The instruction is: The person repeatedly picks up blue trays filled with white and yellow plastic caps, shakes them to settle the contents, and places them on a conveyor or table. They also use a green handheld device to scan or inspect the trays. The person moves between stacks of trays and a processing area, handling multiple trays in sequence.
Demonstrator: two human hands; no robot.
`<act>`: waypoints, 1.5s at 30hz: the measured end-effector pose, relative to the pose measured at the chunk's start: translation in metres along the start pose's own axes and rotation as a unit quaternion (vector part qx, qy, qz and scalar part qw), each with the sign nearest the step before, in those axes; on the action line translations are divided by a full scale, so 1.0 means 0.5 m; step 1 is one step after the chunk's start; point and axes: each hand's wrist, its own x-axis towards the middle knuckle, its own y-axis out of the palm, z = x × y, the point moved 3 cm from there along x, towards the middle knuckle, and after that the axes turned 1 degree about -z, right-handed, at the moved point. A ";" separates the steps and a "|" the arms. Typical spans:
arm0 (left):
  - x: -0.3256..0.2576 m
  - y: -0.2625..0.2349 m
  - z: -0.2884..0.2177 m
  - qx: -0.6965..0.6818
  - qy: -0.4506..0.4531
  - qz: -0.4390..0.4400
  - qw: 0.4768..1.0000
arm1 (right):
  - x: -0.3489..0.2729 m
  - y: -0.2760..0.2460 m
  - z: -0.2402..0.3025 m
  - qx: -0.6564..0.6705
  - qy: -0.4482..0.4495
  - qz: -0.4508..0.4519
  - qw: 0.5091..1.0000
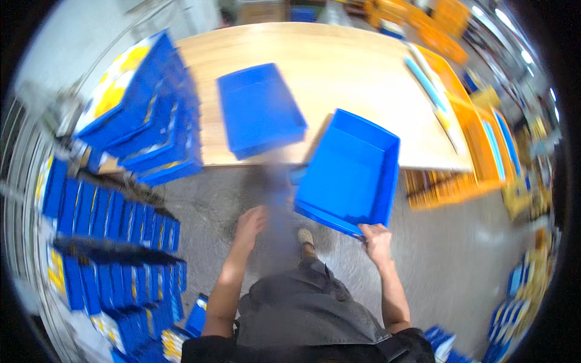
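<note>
Right hand: the right hand [376, 239] gripped the near rim of a blue bin [354, 172], held tilted above it.
Left hand: the left hand [250, 222] hung empty, fingers loose, well apart from the bin.
Beyond the hands: a second blue tray [259, 112] lay on the wooden table [351, 66].

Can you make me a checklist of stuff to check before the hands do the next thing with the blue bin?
1. Right hand grips the blue bin at its near rim: ok.
2. Left hand holds something: not ok, it hangs with nothing in it.
3. Bin held level: not ok, it tilts, half over the wooden table edge.
4. Bin has nothing inside: ok.
5. Bare table space beside the other blue bin: ok.
6. Floor path past the blue bin stacks: cannot tell, blurred.
</note>
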 end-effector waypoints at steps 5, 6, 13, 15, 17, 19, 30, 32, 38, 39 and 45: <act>0.053 -0.103 -0.063 0.063 0.040 -0.106 0.992 | 0.256 0.023 -0.229 -0.103 -0.128 0.059 0.985; 0.046 -0.142 -0.084 0.063 0.044 -0.138 0.988 | 0.302 0.033 -0.257 -0.148 -0.089 0.122 0.977; -0.098 -0.466 -0.497 0.024 0.287 -0.487 0.825 | 0.626 0.070 0.019 0.113 -0.055 0.064 0.990; -0.118 -0.517 -0.646 -0.075 0.357 -0.457 0.811 | 0.694 0.090 0.199 0.221 -0.128 0.043 0.966; -0.103 -0.554 -0.773 -0.210 0.372 -0.334 0.840 | 0.742 0.106 0.376 0.288 -0.219 0.067 0.930; -0.079 -0.575 -0.848 -0.356 0.287 -0.234 0.858 | 0.776 0.120 0.524 0.340 -0.240 0.099 0.904; -0.072 -0.570 -0.800 -0.618 0.293 0.049 0.728 | 0.810 0.323 0.952 0.497 -0.151 0.330 0.788; -0.088 -0.573 -0.799 -0.629 0.294 0.049 0.718 | 0.817 0.342 0.988 0.546 -0.095 0.345 0.757; -0.183 -0.618 -0.765 -0.625 0.304 0.117 0.709 | 0.850 0.349 1.059 0.549 -0.062 0.340 0.761; -0.210 -0.625 -0.742 -0.618 0.295 0.112 0.721 | 0.855 0.351 1.064 0.546 -0.058 0.314 0.774; -0.339 -0.679 -0.536 -0.617 0.257 -0.010 0.743 | 0.866 0.417 1.090 0.562 -0.002 0.270 0.782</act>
